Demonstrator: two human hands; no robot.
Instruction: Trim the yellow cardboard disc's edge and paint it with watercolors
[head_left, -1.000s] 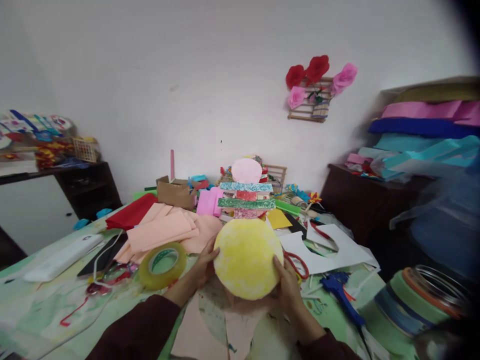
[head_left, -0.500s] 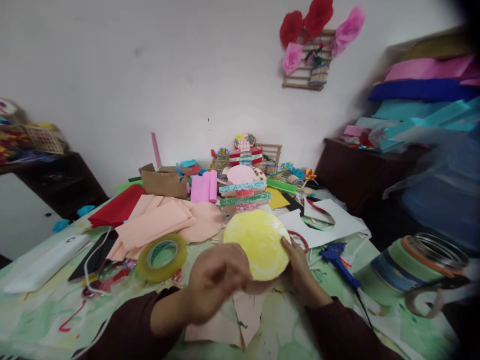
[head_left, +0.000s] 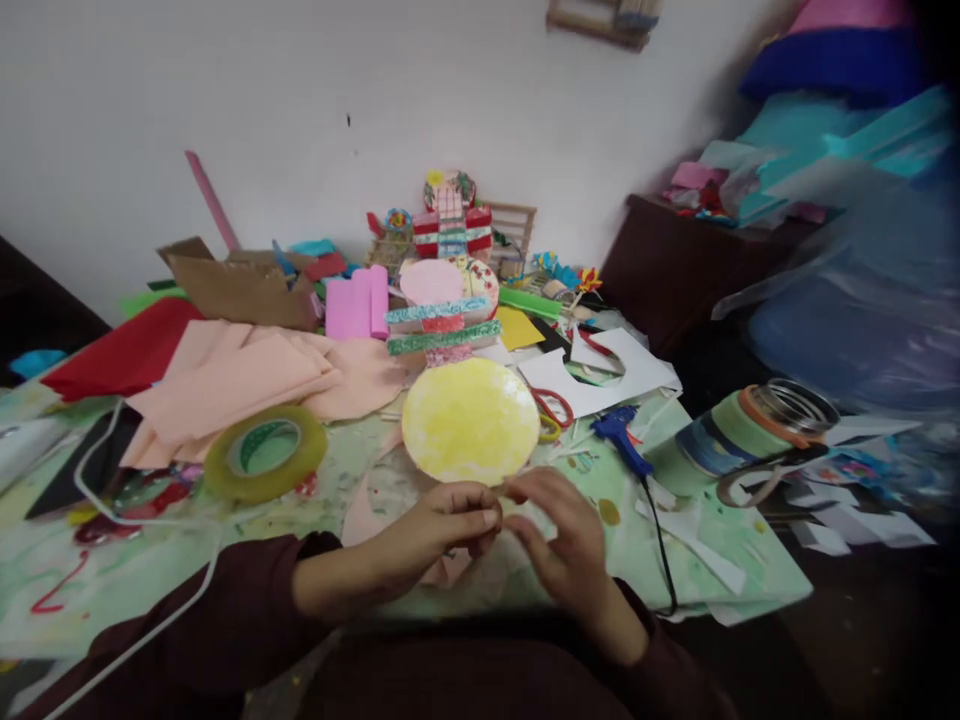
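We see the left hand (head_left: pixel 442 525) with its thumb pressed to the bent fingers and the right hand (head_left: pixel 559 540) with a narrow gap between thumb and forefinger; the fingertips meet or nearly meet, probably for some fine pinching work, but we cannot tell whether anything small is caught there. The yellow disc (head_left: pixel 471 420) lies just beyond them on the table (head_left: pixel 352 590), near the person's middle, presumably so that both hands can reach it; we cannot tell whether a knuckle touches its edge. To its right, the blue glue gun (head_left: pixel 624 438) lies with its grip towards us, likely for an easy grab, and the tape roll (head_left: pixel 223 472) lies flat on the left, perhaps so it won't wander off. Counting, we have two hands, one yellow disc, one glue gun, one tape roll, one open green bottle (head_left: pixel 705 450), one cardboard box (head_left: pixel 244 285) and two glittery strips, one blue (head_left: pixel 435 310) and one green (head_left: pixel 446 338); the folded peach sheets (head_left: pixel 232 390) overlap too much for us to count
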